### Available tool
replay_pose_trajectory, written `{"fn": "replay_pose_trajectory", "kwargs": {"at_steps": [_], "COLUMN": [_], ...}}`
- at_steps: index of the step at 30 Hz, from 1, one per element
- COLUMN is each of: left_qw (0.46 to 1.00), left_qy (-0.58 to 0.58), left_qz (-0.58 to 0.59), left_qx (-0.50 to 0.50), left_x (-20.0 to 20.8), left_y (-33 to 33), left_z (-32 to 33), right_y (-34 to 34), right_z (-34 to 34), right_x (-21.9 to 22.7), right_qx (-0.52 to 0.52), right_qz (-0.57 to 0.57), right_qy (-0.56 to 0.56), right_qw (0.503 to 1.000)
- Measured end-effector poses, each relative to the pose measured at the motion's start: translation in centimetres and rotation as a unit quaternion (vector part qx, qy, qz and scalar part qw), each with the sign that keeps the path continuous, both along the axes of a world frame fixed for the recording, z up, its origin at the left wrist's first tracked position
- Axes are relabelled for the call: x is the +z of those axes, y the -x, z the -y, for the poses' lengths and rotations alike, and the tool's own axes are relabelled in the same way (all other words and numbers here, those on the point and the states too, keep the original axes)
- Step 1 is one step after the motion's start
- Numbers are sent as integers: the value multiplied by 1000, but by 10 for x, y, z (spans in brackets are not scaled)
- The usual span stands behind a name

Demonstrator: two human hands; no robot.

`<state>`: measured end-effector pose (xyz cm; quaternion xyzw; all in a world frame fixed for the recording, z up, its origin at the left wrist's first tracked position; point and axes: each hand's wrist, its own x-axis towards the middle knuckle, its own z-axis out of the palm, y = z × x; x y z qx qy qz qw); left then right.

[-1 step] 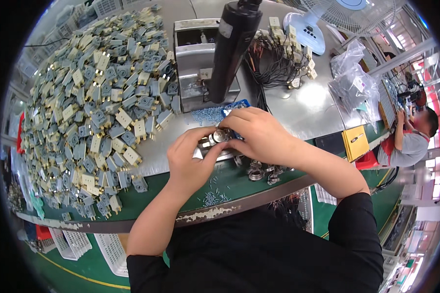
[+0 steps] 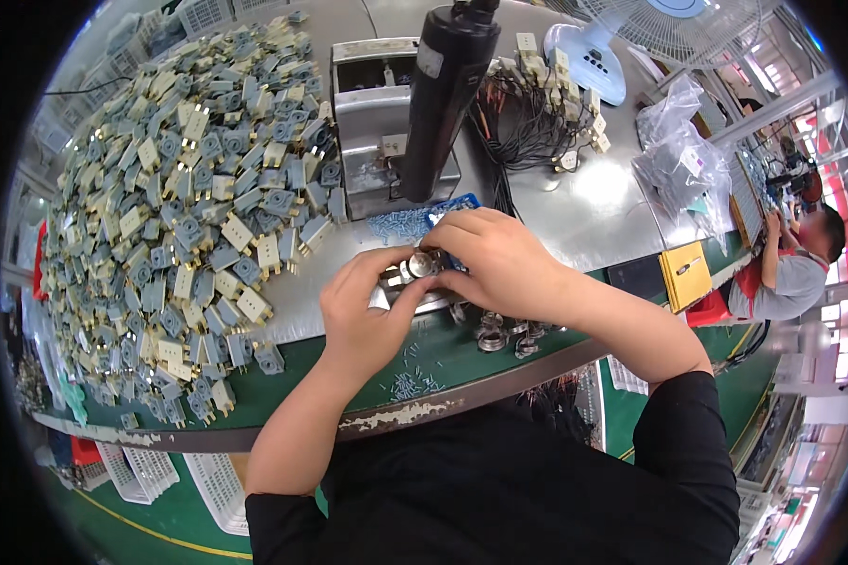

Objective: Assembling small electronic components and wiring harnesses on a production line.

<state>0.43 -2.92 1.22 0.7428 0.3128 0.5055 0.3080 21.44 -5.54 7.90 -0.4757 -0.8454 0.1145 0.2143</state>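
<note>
In front of me, both hands meet at a small round shiny metal part [image 2: 423,264]. My left hand [image 2: 356,299] is closed, thumb and fingers pinching its left side. From the other side, my right hand [image 2: 495,262] grips it with curled fingers and thumb, hiding some of it. Just beyond the fingertips lies a heap of small bluish screws [image 2: 398,225], beside a blue tray [image 2: 460,201] that my right hand partly covers. Several ring-shaped metal parts [image 2: 491,335] rest on the green mat below my right hand. Loose screws [image 2: 411,385] are scattered near the front edge.
A large pile of grey and cream plug housings [image 2: 198,217] fills the left side. Ahead stand a black cylindrical tool [image 2: 448,104] and a metal fixture [image 2: 372,122]. Farther right are corded plugs [image 2: 528,122], a fan [image 2: 589,61], a plastic bag [image 2: 683,155] and a yellow notebook [image 2: 685,276]. A co-worker [image 2: 791,268] sits far right.
</note>
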Motion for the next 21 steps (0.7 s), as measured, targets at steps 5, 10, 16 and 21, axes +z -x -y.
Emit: {"fn": "replay_pose_trajectory", "kwargs": {"at_steps": [5, 10, 16, 21], "left_qw": [999, 996, 993, 986], "left_qy": [22, 29, 114, 45], "left_qz": [-27, -78, 20, 100], "left_qx": [13, 1, 23, -125], "left_x": [3, 9, -1, -6], "left_y": [0, 6, 5, -1], "left_z": [-2, -4, 10, 2], "right_y": [-1, -1, -14, -65], "right_z": [-4, -4, -12, -39], "right_x": [-8, -5, -4, 8], "right_qx": [-6, 0, 81, -24], "right_qz": [1, -9, 52, -198], "right_qy": [-28, -38, -112, -238], "right_qw": [1000, 999, 989, 951]}}
